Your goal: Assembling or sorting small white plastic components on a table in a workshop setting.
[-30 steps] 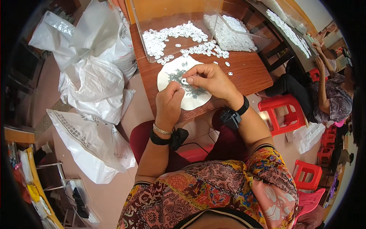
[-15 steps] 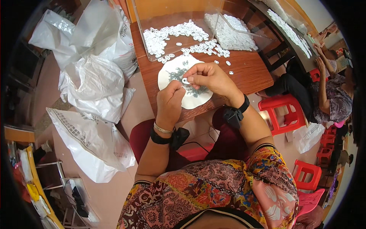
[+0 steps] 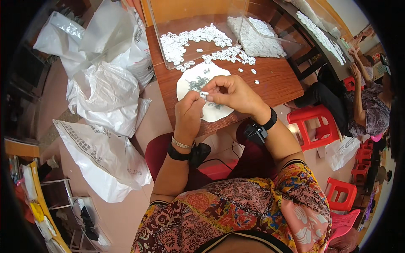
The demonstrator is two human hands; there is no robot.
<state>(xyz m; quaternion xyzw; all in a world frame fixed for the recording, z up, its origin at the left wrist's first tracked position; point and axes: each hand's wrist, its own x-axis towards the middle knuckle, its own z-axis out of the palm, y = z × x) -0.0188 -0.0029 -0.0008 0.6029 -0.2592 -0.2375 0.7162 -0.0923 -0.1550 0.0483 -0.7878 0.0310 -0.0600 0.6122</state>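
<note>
A small white oval plastic piece with dark holes [image 3: 203, 95] is pinched between my two hands. My right hand [image 3: 234, 93] grips it with thumb and index finger. Closed at its left side, my left hand [image 3: 188, 111] has thumb and finger pressed against the piece. Both hands are over a round cream-coloured plate or mat [image 3: 185, 82], on which many tiny grey parts [image 3: 198, 83] lie in a loose heap. Behind it, a scatter of similar white pieces [image 3: 228, 55] covers part of the brown wooden table [image 3: 270, 90].
A clear plastic box or screen [image 3: 198, 17] stands at the back, with a packed mass of white pieces [image 3: 257, 40] to its right. White sacks [image 3: 103, 92] crowd the left floor. At right are a red stool [image 3: 314, 126] and another person [image 3: 371, 105] at a table.
My hands have shifted slightly, with the right fingers now lower and closer to the left ones around the white piece. The view has moved a little.
</note>
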